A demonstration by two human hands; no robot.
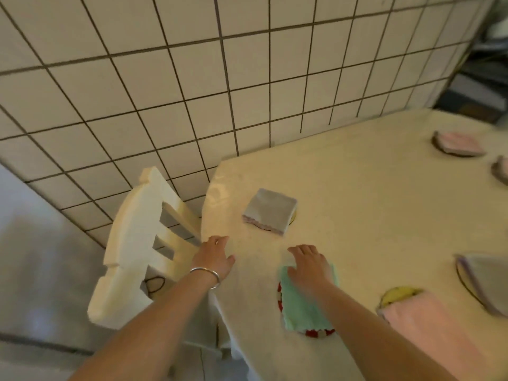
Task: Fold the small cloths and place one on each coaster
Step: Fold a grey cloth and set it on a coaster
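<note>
At lower centre of the frame we see the right hand [309,266] lying flat, fingers spread, on a folded mint-green cloth [301,305] that covers a round red-and-white coaster [319,333]. The left hand [215,257], a silver bangle [206,274] at its wrist, rests open and empty on the cream table [371,204] edge. A folded grey cloth [270,210] sits just above, mid-frame.

A folded green cloth [301,306] lies on a red-and-white coaster [319,332] at the near edge. A folded grey cloth [270,210] covers a yellow coaster [293,218] farther back. To the right, pink [412,312], grey [486,279] and far pink [459,143] cloths sit on coasters.
</note>
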